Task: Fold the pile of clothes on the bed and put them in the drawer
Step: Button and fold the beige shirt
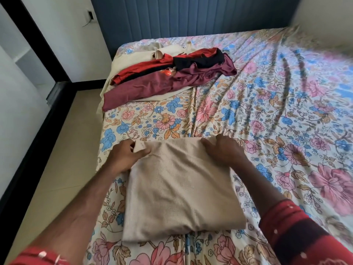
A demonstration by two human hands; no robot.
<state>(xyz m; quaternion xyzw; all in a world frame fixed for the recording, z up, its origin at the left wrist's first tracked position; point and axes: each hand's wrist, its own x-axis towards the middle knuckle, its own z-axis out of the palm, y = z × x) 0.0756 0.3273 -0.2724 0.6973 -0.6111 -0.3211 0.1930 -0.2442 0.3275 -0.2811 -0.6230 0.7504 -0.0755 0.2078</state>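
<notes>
Two red patterned sleeves frame the bottom edge, and between the forearms lies a folded beige knit garment on the bed. The bed wears a floral sheet of pink, blue and orange blooms, creased in long ridges running away from the hands. Past the fingers stands a blue padded headboard; out beyond the left hand are pale floor tiles, a white wall and a dark-framed opening.

The garment is a rough rectangle, its long axis running from the person toward the headboard, its rounded fold nearest the body and its far edge under both hands. The left hand pinches the far left corner, fingers curled round a small bunch of fabric. The right hand grips the far right edge, fingers bent over it.

Well beyond the left hand's fingertips, near the headboard, sits the pile of clothes: maroon, red, black and cream pieces, unfolded.
</notes>
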